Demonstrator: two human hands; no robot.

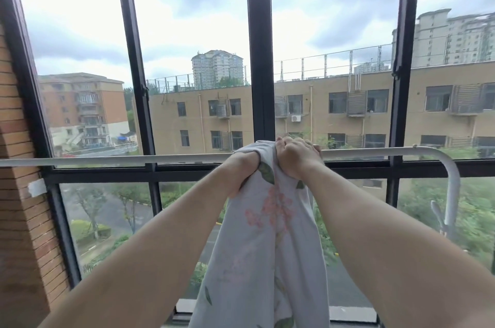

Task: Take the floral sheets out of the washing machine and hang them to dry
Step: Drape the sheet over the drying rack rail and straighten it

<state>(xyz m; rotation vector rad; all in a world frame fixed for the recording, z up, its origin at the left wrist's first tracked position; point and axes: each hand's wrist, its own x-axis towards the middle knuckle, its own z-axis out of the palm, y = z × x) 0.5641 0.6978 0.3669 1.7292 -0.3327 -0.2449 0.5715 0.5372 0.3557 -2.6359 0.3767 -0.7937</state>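
A pale floral sheet (265, 242) with pink flowers and green leaves hangs bunched from the white drying rail (107, 160) in front of the window. Its top end is draped over the rail between my two hands. My right hand (296, 157) grips the gathered cloth at the rail, fingers curled round it. My left hand (242, 169) is mostly wrapped in the sheet; only the wrist and the back of the hand show, so its fingers are hidden. The sheet drops down past the bottom edge of the view.
The rail runs across the view and bends down at the right (452, 193). Behind it stands a dark-framed window (261, 59) with buildings and trees outside. A brick wall (18, 193) closes the left side.
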